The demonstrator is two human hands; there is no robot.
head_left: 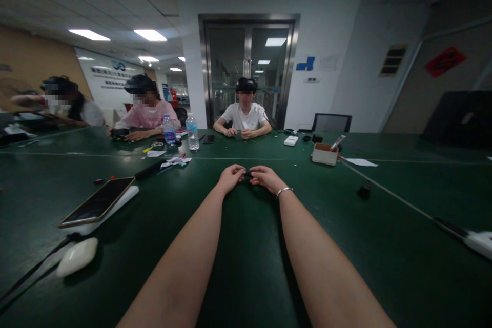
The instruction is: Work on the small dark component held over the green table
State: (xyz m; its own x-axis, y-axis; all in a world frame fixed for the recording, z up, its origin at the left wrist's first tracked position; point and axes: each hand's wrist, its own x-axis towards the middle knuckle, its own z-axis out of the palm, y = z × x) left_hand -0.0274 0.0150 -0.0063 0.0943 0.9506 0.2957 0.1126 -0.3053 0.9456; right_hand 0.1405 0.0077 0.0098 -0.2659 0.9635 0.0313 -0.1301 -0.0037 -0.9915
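Observation:
Both of my arms stretch forward over the dark green table [249,266]. My left hand [231,178] and my right hand [267,178] meet near the middle of the view, just above the tabletop. Between their fingertips is a small dark object [248,172], too small and dim for me to tell its kind. The fingers of each hand are closed in a pinch at its two ends. A silver bangle [285,192] circles my right wrist.
To the left lie a phone [100,201] on a white block and a cream rounded case [78,257]. Farther off stand two water bottles [192,132] and a small box [325,155]. A black clip-like item [364,189] sits right. Several people sit around the table.

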